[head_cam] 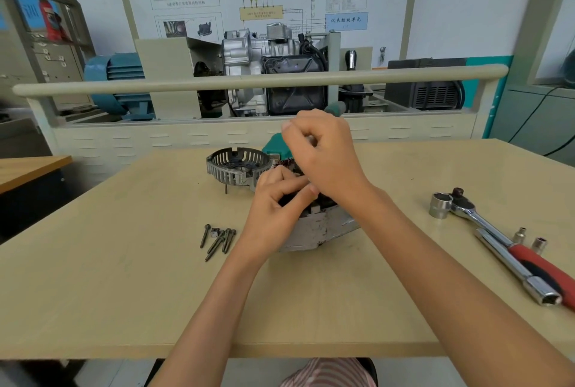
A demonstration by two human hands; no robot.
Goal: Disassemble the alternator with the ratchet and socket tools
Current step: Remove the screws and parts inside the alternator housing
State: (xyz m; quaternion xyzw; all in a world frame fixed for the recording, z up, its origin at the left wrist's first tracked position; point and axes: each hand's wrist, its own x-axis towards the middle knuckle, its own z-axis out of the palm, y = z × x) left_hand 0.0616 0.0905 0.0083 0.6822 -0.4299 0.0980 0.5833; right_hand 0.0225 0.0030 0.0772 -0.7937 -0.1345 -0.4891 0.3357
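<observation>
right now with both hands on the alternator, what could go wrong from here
1. The loose bolts lie close by the left hand; a sweep of that forearm could scatter them.
2. The right hand appears to grip a green-handled tool over the alternator; a slip might jab the left fingers beside it.
3. The ratchet and long socket bar lie near the table's right edge and might get knocked off.
</observation>
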